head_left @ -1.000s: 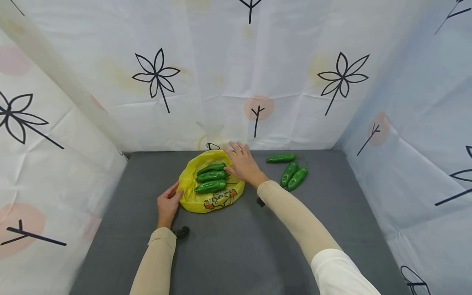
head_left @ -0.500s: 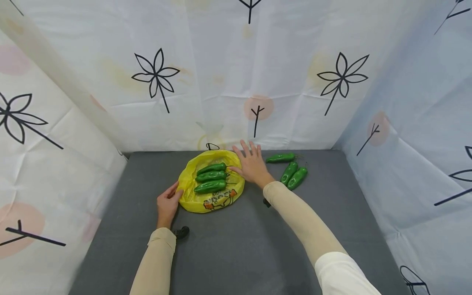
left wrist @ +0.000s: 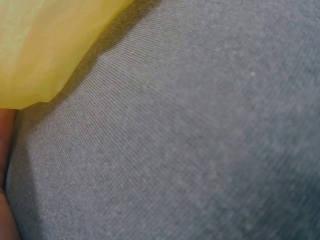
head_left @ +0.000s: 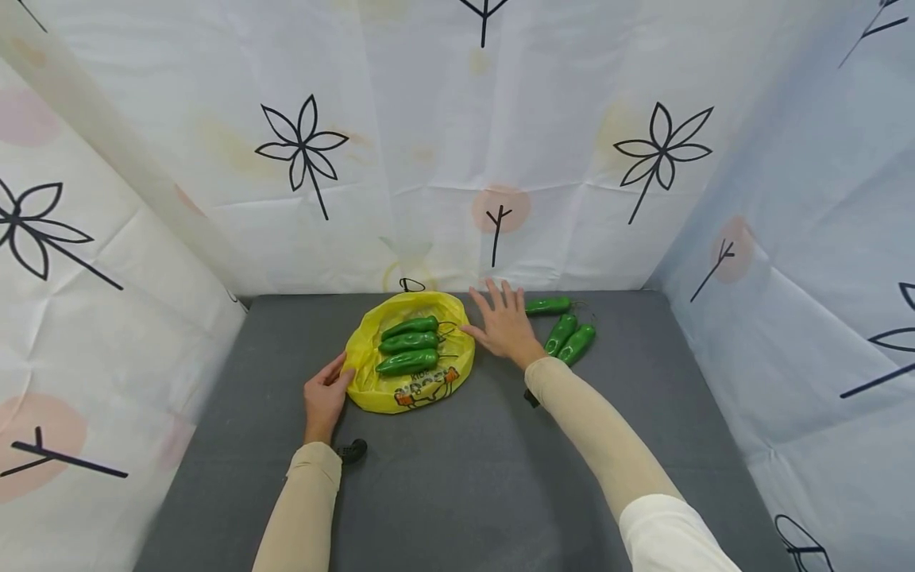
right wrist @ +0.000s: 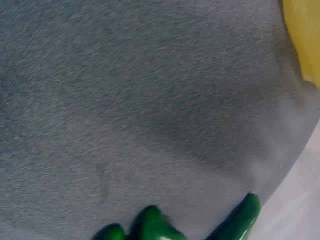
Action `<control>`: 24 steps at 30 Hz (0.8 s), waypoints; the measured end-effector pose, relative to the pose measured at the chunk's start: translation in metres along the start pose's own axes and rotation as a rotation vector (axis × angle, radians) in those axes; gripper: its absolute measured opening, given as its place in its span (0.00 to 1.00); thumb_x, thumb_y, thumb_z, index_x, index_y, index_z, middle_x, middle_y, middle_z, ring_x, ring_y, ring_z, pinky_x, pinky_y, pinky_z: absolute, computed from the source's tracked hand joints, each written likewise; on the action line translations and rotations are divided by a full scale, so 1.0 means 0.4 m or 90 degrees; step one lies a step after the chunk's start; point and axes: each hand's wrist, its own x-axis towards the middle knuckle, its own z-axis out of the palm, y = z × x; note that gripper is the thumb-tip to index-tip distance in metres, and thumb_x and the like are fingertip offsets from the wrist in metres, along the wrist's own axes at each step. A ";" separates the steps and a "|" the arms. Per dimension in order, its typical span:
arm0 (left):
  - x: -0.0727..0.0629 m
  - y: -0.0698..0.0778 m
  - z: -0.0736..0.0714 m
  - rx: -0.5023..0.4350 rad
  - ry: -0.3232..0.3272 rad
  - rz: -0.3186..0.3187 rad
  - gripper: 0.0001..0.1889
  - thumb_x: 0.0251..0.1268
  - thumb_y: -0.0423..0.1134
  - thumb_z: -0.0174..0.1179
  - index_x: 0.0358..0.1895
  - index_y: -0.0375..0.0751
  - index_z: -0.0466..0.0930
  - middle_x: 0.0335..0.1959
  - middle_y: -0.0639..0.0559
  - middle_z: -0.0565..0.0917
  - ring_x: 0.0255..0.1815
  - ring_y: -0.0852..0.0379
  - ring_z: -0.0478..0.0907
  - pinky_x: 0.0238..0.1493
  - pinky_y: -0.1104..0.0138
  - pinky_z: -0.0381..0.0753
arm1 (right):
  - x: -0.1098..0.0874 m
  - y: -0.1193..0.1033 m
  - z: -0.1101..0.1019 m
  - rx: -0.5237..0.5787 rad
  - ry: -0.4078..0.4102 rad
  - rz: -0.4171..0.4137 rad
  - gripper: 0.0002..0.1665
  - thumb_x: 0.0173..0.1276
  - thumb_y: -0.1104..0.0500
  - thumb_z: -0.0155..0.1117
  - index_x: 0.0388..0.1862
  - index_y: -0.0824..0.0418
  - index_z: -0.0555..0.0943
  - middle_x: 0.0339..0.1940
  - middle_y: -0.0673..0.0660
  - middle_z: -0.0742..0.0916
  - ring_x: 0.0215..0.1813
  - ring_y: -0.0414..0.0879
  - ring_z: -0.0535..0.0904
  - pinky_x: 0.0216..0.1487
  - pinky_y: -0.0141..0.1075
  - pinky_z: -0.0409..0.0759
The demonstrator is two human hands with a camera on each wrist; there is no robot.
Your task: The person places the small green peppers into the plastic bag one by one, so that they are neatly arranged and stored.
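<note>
A yellow plastic bag [head_left: 364, 385] lies spread in a round shape near the table's back edge, with three green chili peppers [head_left: 409, 342] side by side on it. My left hand [head_left: 326, 397] pinches the bag's left rim between thumb and fingers. In the left wrist view the bag [left wrist: 45, 45] fills the upper left corner, and only a sliver of the hand shows. With fingers spread, my right hand [head_left: 506, 326] hovers between the bag and three loose green peppers [head_left: 576, 345], holding nothing. It partly covers the tip of the farthest loose pepper [head_left: 550, 306].
The dark grey table [head_left: 443, 492] runs up to a white printed cloth [head_left: 557, 159] at the back and on both sides. A black wrist strap piece [head_left: 353, 451] shows at the left wrist. The right wrist view catches the loose peppers' tips [right wrist: 155, 227] at its bottom edge.
My right hand has moved right, from over the bag's right rim to the gap beside the loose peppers. The left hand, the bag and the peppers have stayed in place.
</note>
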 end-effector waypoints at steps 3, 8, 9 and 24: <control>-0.001 -0.001 -0.001 -0.003 0.001 0.002 0.24 0.69 0.46 0.67 0.67 0.49 0.81 0.67 0.45 0.82 0.65 0.51 0.78 0.46 0.89 0.73 | -0.006 0.016 0.003 -0.009 -0.002 0.013 0.47 0.76 0.30 0.49 0.86 0.43 0.47 0.86 0.61 0.50 0.85 0.66 0.44 0.81 0.68 0.42; -0.002 -0.002 -0.002 0.000 0.004 0.002 0.23 0.69 0.46 0.66 0.67 0.50 0.81 0.67 0.45 0.82 0.65 0.53 0.78 0.47 0.89 0.73 | -0.016 0.041 0.000 -0.020 -0.009 0.033 0.47 0.76 0.28 0.47 0.86 0.43 0.48 0.87 0.60 0.50 0.85 0.66 0.44 0.81 0.68 0.42; -0.002 -0.002 -0.002 0.001 0.005 0.001 0.23 0.69 0.46 0.66 0.67 0.51 0.81 0.67 0.46 0.82 0.65 0.53 0.79 0.47 0.89 0.73 | -0.018 0.045 -0.002 -0.017 -0.008 0.034 0.48 0.75 0.28 0.48 0.86 0.43 0.48 0.87 0.61 0.50 0.85 0.66 0.45 0.81 0.68 0.42; -0.003 0.001 -0.002 0.009 0.004 0.004 0.23 0.69 0.48 0.67 0.66 0.51 0.81 0.67 0.47 0.82 0.57 0.67 0.78 0.46 0.89 0.73 | -0.055 0.113 0.024 -0.021 -0.023 0.075 0.48 0.75 0.29 0.51 0.86 0.44 0.49 0.86 0.62 0.52 0.85 0.66 0.47 0.80 0.69 0.40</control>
